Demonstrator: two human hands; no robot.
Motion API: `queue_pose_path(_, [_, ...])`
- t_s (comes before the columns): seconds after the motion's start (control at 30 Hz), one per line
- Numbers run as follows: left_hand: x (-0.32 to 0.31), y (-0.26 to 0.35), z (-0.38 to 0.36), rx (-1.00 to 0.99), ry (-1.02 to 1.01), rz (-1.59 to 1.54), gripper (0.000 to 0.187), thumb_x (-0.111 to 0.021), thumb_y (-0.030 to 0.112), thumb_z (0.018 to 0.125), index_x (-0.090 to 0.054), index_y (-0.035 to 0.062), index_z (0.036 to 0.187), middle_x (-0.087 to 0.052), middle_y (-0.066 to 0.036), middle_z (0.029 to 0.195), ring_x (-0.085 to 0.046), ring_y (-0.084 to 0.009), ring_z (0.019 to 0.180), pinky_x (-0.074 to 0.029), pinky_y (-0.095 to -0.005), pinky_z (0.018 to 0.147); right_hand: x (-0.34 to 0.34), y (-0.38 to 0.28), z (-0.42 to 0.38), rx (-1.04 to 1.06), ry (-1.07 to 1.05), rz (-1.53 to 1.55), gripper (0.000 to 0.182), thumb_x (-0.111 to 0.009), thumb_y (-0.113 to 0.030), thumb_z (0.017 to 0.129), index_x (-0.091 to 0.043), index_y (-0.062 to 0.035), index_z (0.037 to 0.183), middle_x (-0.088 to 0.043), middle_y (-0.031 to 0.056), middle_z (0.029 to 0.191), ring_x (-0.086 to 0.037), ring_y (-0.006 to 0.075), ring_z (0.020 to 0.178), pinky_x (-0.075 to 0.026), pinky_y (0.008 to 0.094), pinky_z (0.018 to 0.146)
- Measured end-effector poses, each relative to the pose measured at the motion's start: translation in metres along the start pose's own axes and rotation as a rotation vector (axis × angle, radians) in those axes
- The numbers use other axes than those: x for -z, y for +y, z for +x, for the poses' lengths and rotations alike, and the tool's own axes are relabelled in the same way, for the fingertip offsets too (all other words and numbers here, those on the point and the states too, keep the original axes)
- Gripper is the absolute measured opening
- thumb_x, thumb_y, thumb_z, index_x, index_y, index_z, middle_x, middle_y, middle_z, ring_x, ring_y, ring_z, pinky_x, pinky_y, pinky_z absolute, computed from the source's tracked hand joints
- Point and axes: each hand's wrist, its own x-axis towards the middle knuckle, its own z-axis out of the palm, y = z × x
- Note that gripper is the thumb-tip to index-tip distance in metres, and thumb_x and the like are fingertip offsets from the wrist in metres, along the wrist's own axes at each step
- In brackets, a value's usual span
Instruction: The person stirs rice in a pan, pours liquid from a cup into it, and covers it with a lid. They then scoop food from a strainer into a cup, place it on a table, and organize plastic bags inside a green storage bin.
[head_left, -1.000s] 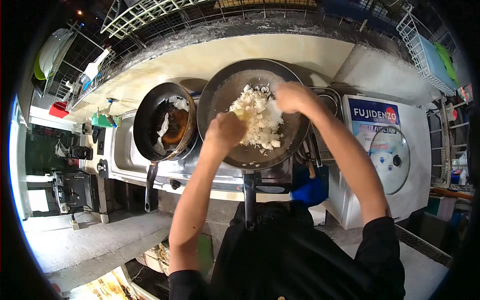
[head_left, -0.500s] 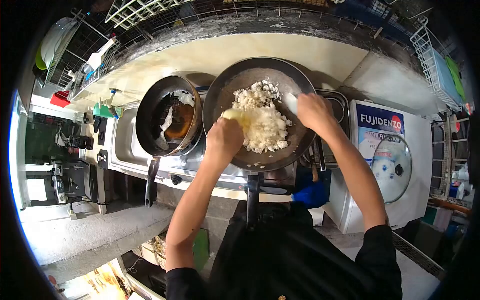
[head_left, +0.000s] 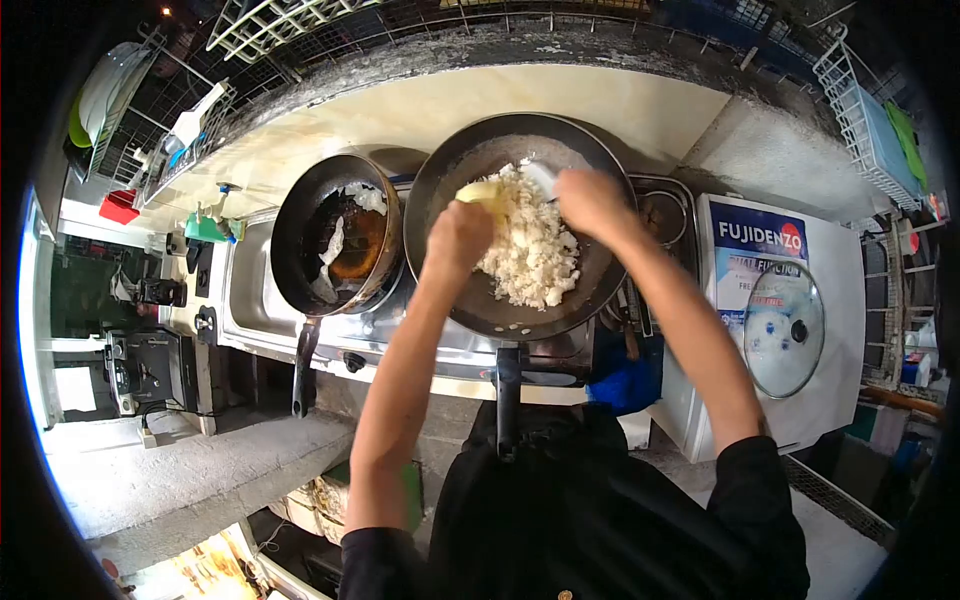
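Note:
A large dark frying pan (head_left: pixel 597 282) on the stove holds a heap of white, crumbly rice (head_left: pixel 530 255). My left hand (head_left: pixel 460 238) is closed around a pale yellow spoon-like utensil (head_left: pixel 480 191), held over the left side of the heap. My right hand (head_left: pixel 592 203), a little smeared by motion, grips a white spoon-like utensil (head_left: pixel 541 180) at the far edge of the rice. Both utensils' handles are mostly hidden in my fists.
Left of the large pan, a smaller pan (head_left: pixel 286 225) holds brown oil and white scraps. Beyond it is a steel sink (head_left: pixel 248 290). At the right, a glass lid (head_left: pixel 785 350) lies on a white freezer (head_left: pixel 835 270). A blue cloth-like item (head_left: pixel 625 388) hangs by the stove front.
Both hands have moved toward the far side of the pan, the right one also leftward, bringing the utensils closer together. The rice heap has shifted slightly and narrowed at its left.

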Motion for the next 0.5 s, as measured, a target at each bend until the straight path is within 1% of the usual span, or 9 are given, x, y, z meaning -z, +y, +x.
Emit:
queue_pose_path(0.1, [0.064,0.047,0.021,0.133,-0.282,-0.238,0.033,-0.050,0.024,0.087,-0.063,-0.0030,0.072,-0.060,-0.023,0.072,-0.060,-0.0437,0.070,-0.051,-0.0486,0.068,-0.010,-0.035,-0.006,0.011,0.005,-0.048,0.010,-0.054,-0.004,0.081,-0.063,0.0003,0.083,-0.065,0.0155,0.078,-0.065,0.0256,0.067,-0.053,0.0380,0.058])
queue_pose_path(0.2, [0.087,0.042,-0.004,0.095,-0.173,-0.195,0.030,-0.049,0.021,0.084,-0.061,-0.0008,0.067,-0.062,-0.025,0.076,-0.063,-0.0384,0.065,-0.054,-0.0423,0.061,0.044,-0.022,-0.028,0.033,-0.057,-0.053,0.011,-0.054,-0.004,0.080,-0.065,-0.0004,0.081,-0.065,0.0158,0.081,-0.065,0.0263,0.071,-0.054,0.0385,0.060])
queue_pose_path(0.23, [0.058,0.022,-0.022,-0.039,-0.138,-0.084,0.029,-0.048,0.019,0.085,-0.061,-0.0020,0.068,-0.061,-0.024,0.079,-0.063,-0.0380,0.067,-0.053,-0.0425,0.061,0.046,-0.004,-0.034,0.058,-0.005,-0.170,0.012,-0.056,-0.009,0.081,-0.066,-0.0016,0.080,-0.066,0.0131,0.081,-0.066,0.0265,0.070,-0.054,0.0380,0.061])
queue_pose_path(0.27, [0.038,0.017,-0.035,-0.036,-0.135,-0.084,0.029,-0.048,0.019,0.085,-0.061,-0.0020,0.068,-0.061,-0.024,0.079,-0.063,-0.0380,0.067,-0.053,-0.0425,0.061,0.038,0.014,-0.032,-0.040,-0.059,-0.154,0.016,-0.059,-0.016,0.081,-0.066,-0.0028,0.077,-0.067,0.0117,0.080,-0.066,0.0259,0.070,-0.054,0.0365,0.061])
queue_pose_path(0.3, [0.022,0.014,-0.045,0.043,-0.194,-0.039,0.028,-0.049,0.020,0.086,-0.062,0.0003,0.071,-0.061,-0.021,0.076,-0.063,-0.0365,0.066,-0.053,-0.0417,0.060,0.038,0.010,-0.036,0.025,-0.158,-0.134,0.017,-0.060,-0.018,0.080,-0.066,-0.0026,0.078,-0.066,0.0124,0.077,-0.066,0.0257,0.069,-0.053,0.0361,0.061])
queue_pose_path(0.33, [0.042,0.023,-0.043,0.121,-0.250,0.006,0.026,-0.051,0.022,0.086,-0.063,0.0026,0.073,-0.062,-0.018,0.073,-0.063,-0.0350,0.065,-0.052,-0.0410,0.059,0.038,0.003,-0.042,0.087,-0.255,-0.115,0.019,-0.060,-0.020,0.079,-0.066,-0.0025,0.078,-0.065,0.0131,0.074,-0.065,0.0255,0.068,-0.053,0.0357,0.060])
queue_pose_path(0.37, [0.061,0.036,-0.038,0.010,-0.235,-0.090,0.025,-0.050,0.020,0.086,-0.062,0.0029,0.072,-0.062,-0.016,0.072,-0.062,-0.0337,0.065,-0.053,-0.0397,0.058,0.016,-0.012,-0.040,-0.154,-0.295,0.024,0.015,-0.056,-0.010,0.078,-0.063,0.0032,0.078,-0.064,0.0236,0.081,-0.065,0.0325,0.072,-0.051,0.0426,0.063])
queue_pose_path(0.4, [0.048,0.038,-0.033,-0.125,-0.278,0.036,0.027,-0.049,0.021,0.087,-0.062,0.0011,0.072,-0.062,-0.017,0.072,-0.062,-0.0345,0.068,-0.053,-0.0408,0.059,0.000,-0.021,-0.044,-0.047,-0.198,0.080,0.016,-0.053,-0.010,0.080,-0.063,0.0032,0.081,-0.064,0.0236,0.082,-0.065,0.0334,0.075,-0.051,0.0437,0.065])
queue_pose_path(0.5, [0.070,0.059,-0.020,-0.199,-0.325,0.074,0.031,-0.048,0.022,0.088,-0.062,-0.0010,0.074,-0.062,-0.019,0.073,-0.062,-0.0348,0.070,-0.053,-0.0403,0.065,0.001,-0.043,-0.042,-0.052,-0.045,0.107,0.018,-0.053,-0.011,0.080,-0.063,0.0033,0.077,-0.064,0.0228,0.079,-0.065,0.0340,0.075,-0.051,0.0435,0.066])
